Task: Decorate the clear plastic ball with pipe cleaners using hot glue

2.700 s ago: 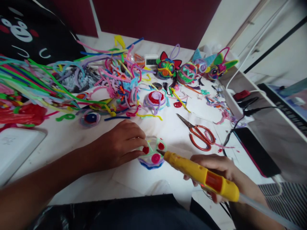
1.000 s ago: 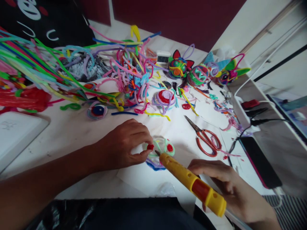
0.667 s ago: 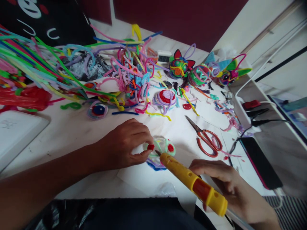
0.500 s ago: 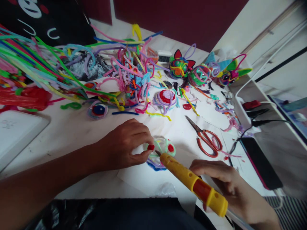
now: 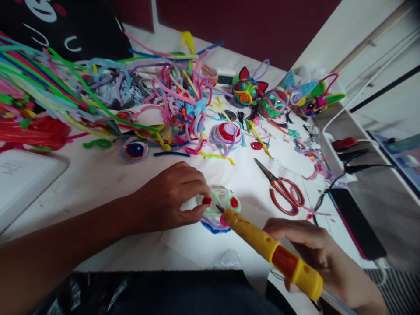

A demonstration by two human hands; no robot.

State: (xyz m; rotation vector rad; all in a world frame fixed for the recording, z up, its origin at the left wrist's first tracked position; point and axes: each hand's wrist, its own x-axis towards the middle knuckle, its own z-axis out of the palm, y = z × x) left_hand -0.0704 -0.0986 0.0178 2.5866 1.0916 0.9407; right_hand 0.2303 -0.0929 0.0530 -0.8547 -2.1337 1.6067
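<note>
My left hand (image 5: 179, 197) pinches a small red piece (image 5: 206, 201) at the left edge of a round craft piece (image 5: 218, 225). That craft piece lies on white paper and has pale green loops, a second red spot on the right, a pink dot and a blue-purple lower rim. On the right, my right hand (image 5: 315, 249) is wrapped round a yellow glue gun (image 5: 259, 238). The gun's dark tip points up and left, over the craft piece and just right of the red piece.
Orange-handled scissors (image 5: 282, 188) lie right of the craft piece, near a phone (image 5: 357, 223). Piled pipe cleaners (image 5: 183, 96) fill the back left. Decorated balls (image 5: 245, 92) stand at the back. A white device (image 5: 29, 179) lies at the left.
The glue gun in my right hand has moved slightly right and down, its tip shifting away from the red piece. My left hand has stayed almost still.
</note>
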